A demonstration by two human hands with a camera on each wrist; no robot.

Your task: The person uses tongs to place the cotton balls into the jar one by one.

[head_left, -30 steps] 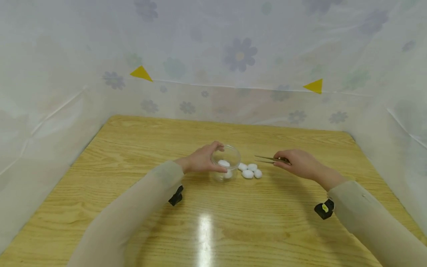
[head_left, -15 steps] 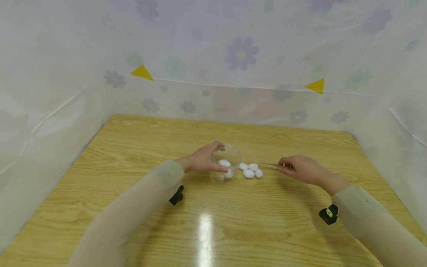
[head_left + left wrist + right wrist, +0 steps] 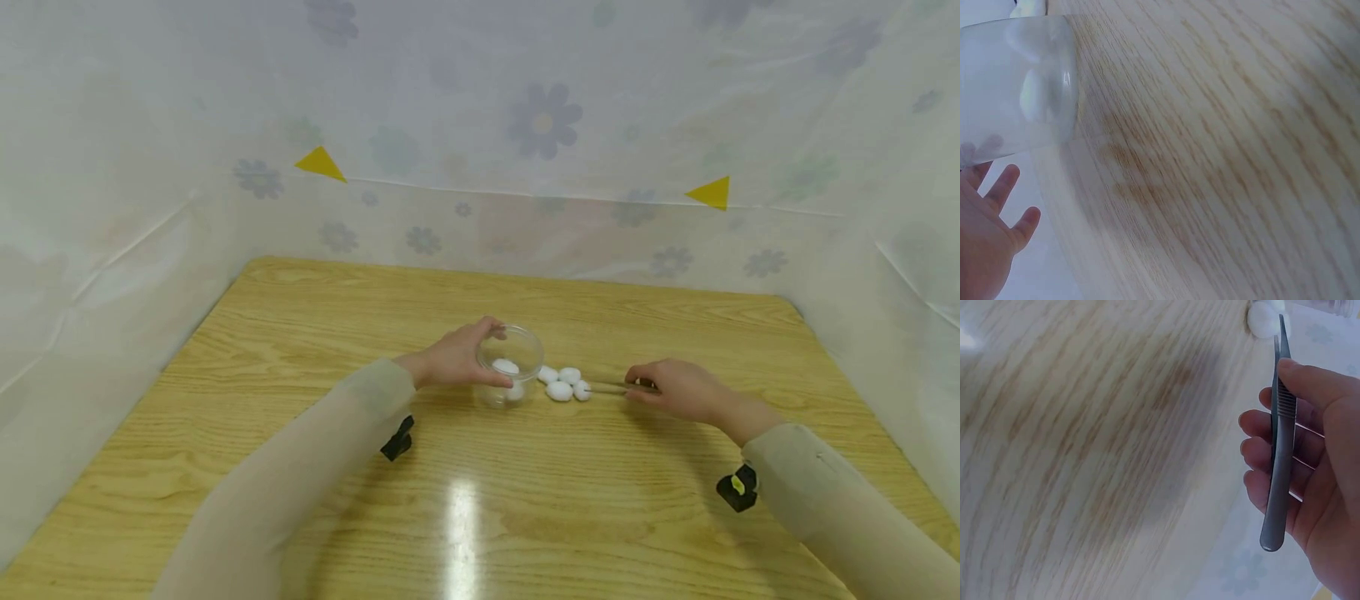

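My left hand point(image 3: 454, 358) grips a clear see-through jar point(image 3: 527, 354) by its side, thumb in front and fingers behind. White egg-shaped lumps point(image 3: 1034, 95) show through the jar's wall in the left wrist view. Just right of the jar, several more white lumps point(image 3: 559, 391) lie in a small cluster on the table. My right hand point(image 3: 686, 392) pinches metal tweezers point(image 3: 1282, 450) between thumb and fingers. Their tips point left, spread slightly apart, right at the rightmost lump point(image 3: 582, 390) of the cluster.
The wood-grain table point(image 3: 480, 517) extends all around the hands. Pale flowered sheeting point(image 3: 540, 225) hangs behind it and along both sides, with yellow triangles point(image 3: 322, 164) stuck on the back sheet. A black wrist device point(image 3: 738, 489) sits below the right sleeve.
My right hand has moved right and then down toward the near side, bringing the tweezer tips from above the cluster to its right edge. The left hand and jar have stayed put.
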